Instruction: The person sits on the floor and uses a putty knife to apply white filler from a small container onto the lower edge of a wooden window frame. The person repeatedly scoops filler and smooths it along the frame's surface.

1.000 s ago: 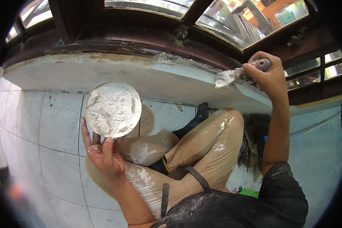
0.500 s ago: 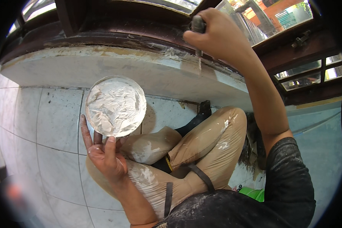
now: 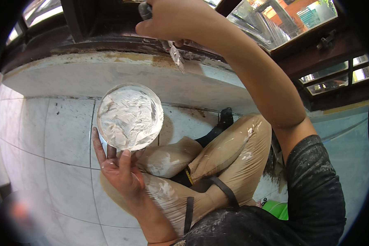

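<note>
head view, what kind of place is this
Likely a room under repair, by a window. A wooden window frame tops a patchy plastered sill; the left hand holds a bowl of white paste, the right hand a putty knife.

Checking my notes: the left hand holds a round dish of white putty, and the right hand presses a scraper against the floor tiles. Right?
Not quite. In the head view the right hand presses the scraper against the window ledge, not the tiles. The left hand does hold the round dish of white putty.
</note>
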`<action>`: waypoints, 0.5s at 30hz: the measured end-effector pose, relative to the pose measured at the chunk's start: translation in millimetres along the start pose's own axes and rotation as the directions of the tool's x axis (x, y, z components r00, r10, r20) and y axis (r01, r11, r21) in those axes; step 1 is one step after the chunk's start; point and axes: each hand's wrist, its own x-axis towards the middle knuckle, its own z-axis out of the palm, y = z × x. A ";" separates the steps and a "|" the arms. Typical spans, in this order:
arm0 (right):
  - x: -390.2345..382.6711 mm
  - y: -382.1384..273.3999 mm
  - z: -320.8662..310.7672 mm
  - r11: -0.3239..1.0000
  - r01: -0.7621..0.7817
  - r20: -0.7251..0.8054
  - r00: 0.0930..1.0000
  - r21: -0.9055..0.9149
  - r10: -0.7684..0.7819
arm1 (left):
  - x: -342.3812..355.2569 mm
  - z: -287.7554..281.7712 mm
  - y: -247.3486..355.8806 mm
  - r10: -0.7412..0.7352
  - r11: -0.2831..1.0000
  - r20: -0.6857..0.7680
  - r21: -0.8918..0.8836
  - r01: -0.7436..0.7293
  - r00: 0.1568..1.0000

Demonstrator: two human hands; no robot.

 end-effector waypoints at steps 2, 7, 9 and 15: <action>8.4 -2.3 5.5 0.999 0.033 -0.038 0.999 0.026 -0.032 | -0.1 0.8 -0.1 0.007 1.000 0.006 -0.001 -0.007 1.000; 20.3 -23.3 -1.6 0.992 0.086 0.011 0.996 0.089 -0.088 | 0.2 -4.6 -2.1 0.006 1.000 0.027 0.027 -0.006 1.000; 12.4 -26.0 -11.7 0.993 0.065 -0.078 0.995 0.094 -0.058 | -0.3 -1.1 -3.1 0.016 1.000 0.002 -0.001 -0.016 1.000; -74.9 10.4 -33.2 0.961 0.110 -0.306 0.952 0.256 -0.027 | -0.2 2.5 1.1 -0.008 1.000 -0.021 -0.018 0.008 1.000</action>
